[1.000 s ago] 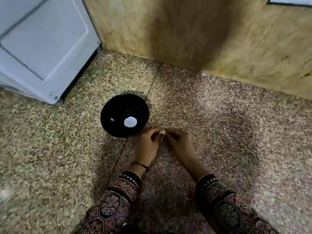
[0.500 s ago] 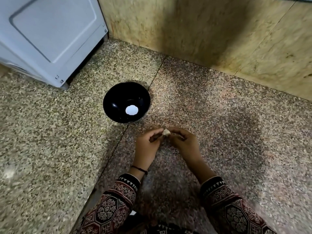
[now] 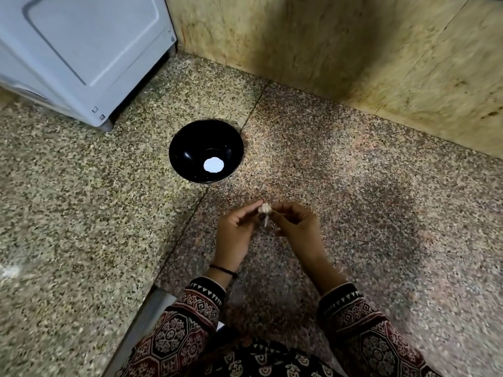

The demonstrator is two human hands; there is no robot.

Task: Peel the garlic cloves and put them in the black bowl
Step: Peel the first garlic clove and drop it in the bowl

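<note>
Garlic clove (image 3: 264, 208) held in the air between both hands, above the reddish speckled stone slab (image 3: 367, 213). The left hand (image 3: 236, 232) pinches the clove from the left with thumb and fingertips drawn narrow. The right hand (image 3: 298, 227) pinches it from the right, its other fingers curled into the palm. A thin strip of skin (image 3: 266, 221) hangs below the clove.

The black bowl (image 3: 190, 142) stands upright on the stone, ahead of the hands and to their left, well apart from the clove. A band of speckled stone lies between the bowl's near rim and the fingertips. A white scalloped patch (image 3: 213, 165) shows on the bowl's floor; whether it is an object or a reflection cannot be told.

A straight seam (image 3: 187, 221) runs from the wall, past the bowl's right rim, and down to the lower left. It divides the reddish slab from a paler grey-green slab (image 3: 68, 213). The corner of a white appliance (image 3: 81, 50) stands near the bowl's far left side without touching it. A yellowish stone wall (image 3: 353, 50) bounds the far edge, with a wide stretch of reddish slab between it and the right hand. A raised grey edge (image 3: 147, 308) lies beside the patterned left sleeve (image 3: 190, 317). A dark thread bracelet (image 3: 223, 270) circles the left wrist.
</note>
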